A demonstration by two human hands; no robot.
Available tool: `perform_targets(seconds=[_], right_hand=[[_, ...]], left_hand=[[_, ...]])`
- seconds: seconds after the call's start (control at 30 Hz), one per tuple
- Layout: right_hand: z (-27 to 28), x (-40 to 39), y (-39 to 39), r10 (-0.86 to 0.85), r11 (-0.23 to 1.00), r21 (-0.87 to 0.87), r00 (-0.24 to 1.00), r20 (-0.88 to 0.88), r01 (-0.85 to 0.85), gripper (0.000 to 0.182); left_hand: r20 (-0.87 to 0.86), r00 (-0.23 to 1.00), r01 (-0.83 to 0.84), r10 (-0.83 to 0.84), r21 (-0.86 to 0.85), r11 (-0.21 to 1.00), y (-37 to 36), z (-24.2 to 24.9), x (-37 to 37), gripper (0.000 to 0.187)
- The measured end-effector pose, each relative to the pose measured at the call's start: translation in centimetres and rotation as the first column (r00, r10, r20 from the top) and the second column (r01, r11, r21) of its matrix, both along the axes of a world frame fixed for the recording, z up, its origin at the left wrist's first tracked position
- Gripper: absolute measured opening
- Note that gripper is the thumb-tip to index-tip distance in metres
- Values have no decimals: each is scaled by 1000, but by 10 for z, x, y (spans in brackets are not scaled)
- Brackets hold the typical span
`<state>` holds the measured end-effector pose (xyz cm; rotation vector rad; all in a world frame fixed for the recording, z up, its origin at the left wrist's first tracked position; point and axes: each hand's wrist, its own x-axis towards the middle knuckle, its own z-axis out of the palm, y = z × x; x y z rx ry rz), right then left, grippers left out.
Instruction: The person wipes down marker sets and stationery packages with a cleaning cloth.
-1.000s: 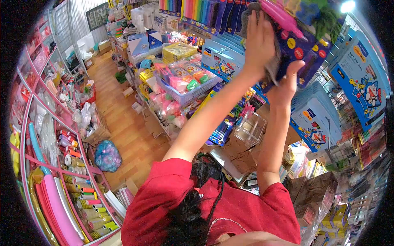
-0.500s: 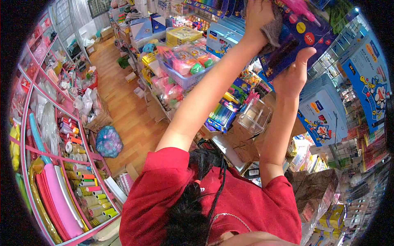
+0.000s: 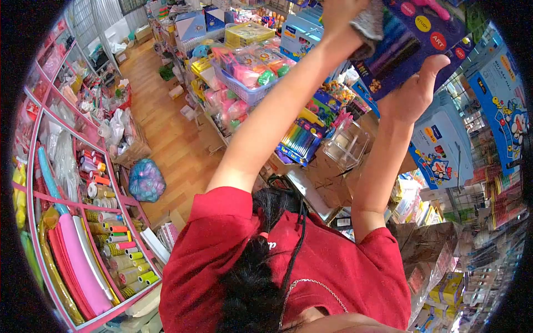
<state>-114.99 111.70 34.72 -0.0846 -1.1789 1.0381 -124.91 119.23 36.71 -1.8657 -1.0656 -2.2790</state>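
My left hand [image 3: 343,23], at the top of the view, is closed on a grey cloth [image 3: 368,29], which lies against the face of a dark blue boxed art set [image 3: 408,41]. Rows of coloured sticks show on the box, along with round labels reading "STUDY" and "ART". From below, my right hand [image 3: 408,97] grips the box by its lower edge, thumb lying along the front and the other fingers hidden behind. The box is tilted and partly cut off by the top of the view.
Blue-and-white crayon packs [image 3: 441,150] hang on a wire rack at right. A lilac basket [image 3: 252,95] of bagged goods stands left of my arms, near a marker set [image 3: 300,141]. Pink-framed shelving [image 3: 119,208] and a stuffed bag [image 3: 147,180] are at left.
The box and my right hand have shifted right. More of the box's coloured sticks show beside the cloth. My left hand sits slightly higher and further left in view.
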Motion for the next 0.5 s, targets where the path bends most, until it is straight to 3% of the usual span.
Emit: perform_targets(seconds=[0.03,0.13,0.17,0.23,0.33,0.4,0.47,0.5], right_hand=[[2,-3,-2,-44,999,-20,999,-22,43,57],[3,5,11,-187,982,38,982,-23,188,58],[3,8,17,-237,970,60,971,1,237,59],[4,13,24,-338,937,106,940,50,332,60],[2,6,8,-20,1000,2,999,-45,20,60],[3,2,1,-32,999,-15,999,-26,32,60],[4,2,-7,-47,997,-54,998,46,49,60],[3,4,-7,-13,999,-51,998,68,16,63]], left_hand=[[-1,999,47,-47,-39,998,-1,-1,-3,61],[-56,979,-184,197,185,965,-14,-38,17,62],[-155,885,-399,439,236,886,-26,-45,26,60],[-152,981,-105,122,112,988,-67,-40,35,56],[-106,992,-50,69,170,984,-49,-15,27,56],[-149,882,-438,446,84,895,-33,-1,30,58],[44,995,-91,87,116,989,-1,4,13,59],[-47,994,102,-99,67,993,-8,3,-7,59]])
